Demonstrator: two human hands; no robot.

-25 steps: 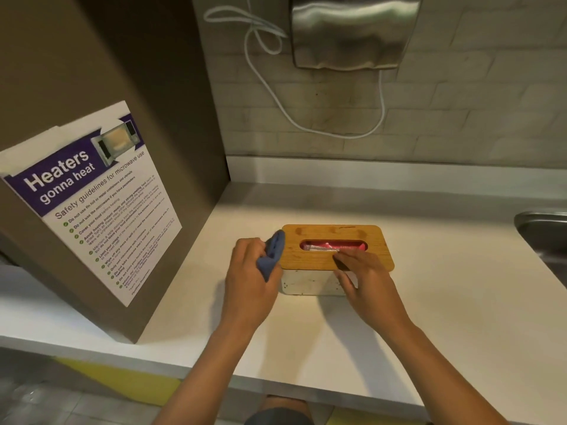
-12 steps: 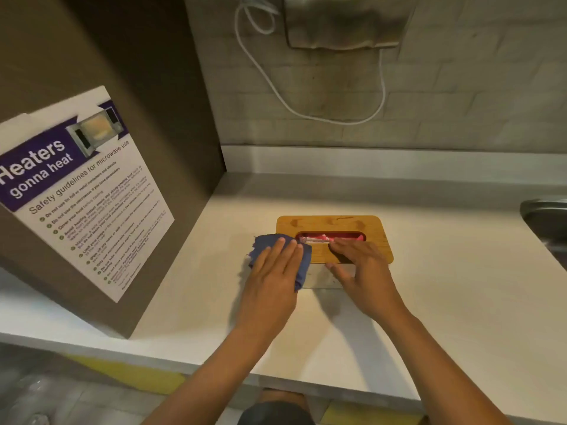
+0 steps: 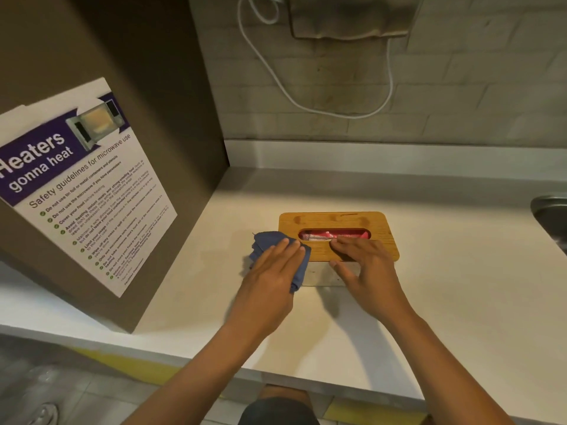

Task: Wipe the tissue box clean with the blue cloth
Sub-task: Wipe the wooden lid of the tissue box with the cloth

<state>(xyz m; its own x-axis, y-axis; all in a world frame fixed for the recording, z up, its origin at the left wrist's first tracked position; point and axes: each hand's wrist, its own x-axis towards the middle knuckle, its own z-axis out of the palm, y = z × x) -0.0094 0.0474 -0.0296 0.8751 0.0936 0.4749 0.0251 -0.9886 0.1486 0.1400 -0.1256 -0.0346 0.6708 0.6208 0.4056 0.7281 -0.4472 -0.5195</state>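
The tissue box (image 3: 325, 220) sits on the white counter, with a wooden lid, a pale body and a red pack showing through its slot. My left hand (image 3: 270, 277) lies flat on the blue cloth (image 3: 265, 242), pressing it against the box's near-left corner and left side. My right hand (image 3: 365, 268) rests on the lid's front edge, fingers on top by the slot and thumb on the front wall, holding the box.
A brown cabinet side (image 3: 147, 124) with a microwave safety poster (image 3: 82, 191) stands left of the box. A steel sink rim (image 3: 550, 210) shows at the right edge. A metal dispenser (image 3: 349, 16) and white cable (image 3: 337, 108) hang on the tiled wall behind.
My left hand went from gripping the bunched cloth at the box's left end to lying flat on the spread cloth over the near-left corner. The right hand stays on the lid.
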